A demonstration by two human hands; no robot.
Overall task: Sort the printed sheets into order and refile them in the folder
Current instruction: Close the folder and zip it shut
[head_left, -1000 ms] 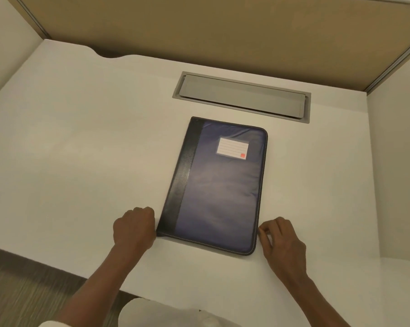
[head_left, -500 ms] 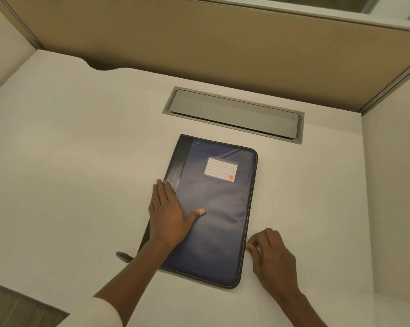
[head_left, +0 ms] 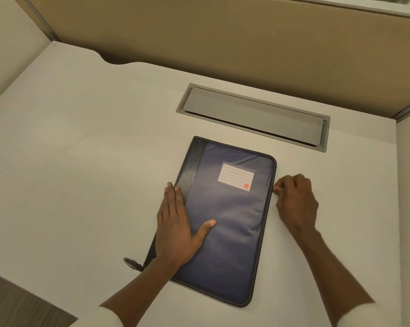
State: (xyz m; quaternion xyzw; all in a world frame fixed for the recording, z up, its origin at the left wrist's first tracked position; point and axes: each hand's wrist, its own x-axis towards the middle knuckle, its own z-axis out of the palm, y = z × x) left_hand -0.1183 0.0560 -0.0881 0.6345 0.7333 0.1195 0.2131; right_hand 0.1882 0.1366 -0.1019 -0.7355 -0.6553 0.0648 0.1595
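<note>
Folder (head_left: pixel 229 220) front and centre: a dark blue zip-around case with a black strip (head_left: pixel 192 166) down its left side, lying flat and closed on the pale desk (head_left: pixel 81 161), tilted a touch so its top leans to the right. A white lined label (head_left: pixel 236 177) with a small red square sits on the upper part of the cover. The left hand (head_left: pixel 175 227) is down flat on the folder's left half, fingers straight and together, pointing away from the person along the black strip, thumb spread out to the right across the blue cover. It presses rather than grips. Over on the other side, the right hand (head_left: pixel 295 204) rests on the desk just beside the folder's right edge, fingers curled in, thumb and forefinger pinching at the zipped edge about a third of the way down; what sits between them is too small to make out. A small dark tab (head_left: pixel 130 263) pokes out on the desk by the folder's near left corner. Beyond the folder, a grey hatch (head_left: pixel 253 116) is set into the desk, and a tan partition (head_left: pixel 199 31) rises behind it.
</note>
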